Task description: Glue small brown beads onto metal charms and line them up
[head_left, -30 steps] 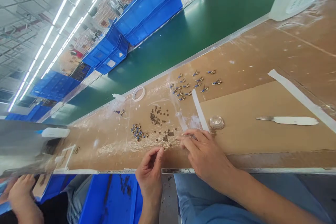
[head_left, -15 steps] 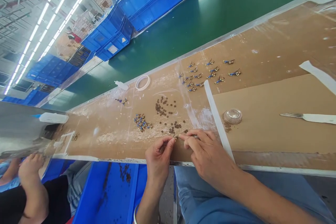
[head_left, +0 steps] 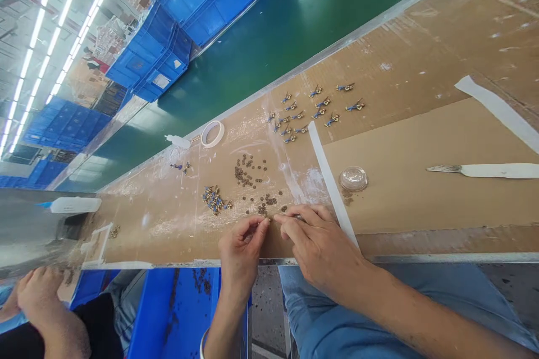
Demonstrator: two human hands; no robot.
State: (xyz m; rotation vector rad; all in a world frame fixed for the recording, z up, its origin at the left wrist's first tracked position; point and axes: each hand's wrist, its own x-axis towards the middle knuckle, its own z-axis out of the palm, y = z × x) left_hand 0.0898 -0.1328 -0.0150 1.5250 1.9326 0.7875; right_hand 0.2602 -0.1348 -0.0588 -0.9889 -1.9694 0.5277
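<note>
My left hand (head_left: 241, 249) is at the near edge of the cardboard-covered bench, thumb and forefinger pinched together on something too small to make out. Close on its right is my right hand (head_left: 320, 238), its forefinger pointing at the left fingertips and the other fingers curled in. What those curled fingers hold, if anything, is hidden. Just beyond both hands lie small brown discs (head_left: 268, 201), with more brown discs (head_left: 244, 173) farther back. A heap of tiny blue-and-tan figures (head_left: 214, 199) lies to the left. Similar figures (head_left: 322, 102) are spread out in loose rows behind.
On the right are a clear round dish (head_left: 353, 178), a white-handled knife (head_left: 484, 170) and a tape strip (head_left: 332, 179). A tape roll (head_left: 213, 134) and small white bottle (head_left: 178, 141) lie near the green belt (head_left: 252, 39). A co-worker's hands (head_left: 37, 294) are at far left, beside a blue bin (head_left: 189, 308).
The view has shifted, so the bench items appear farther left. My hands keep nearly the same pose, fingertips close together. The co-worker's hands now sit lower in view.
</note>
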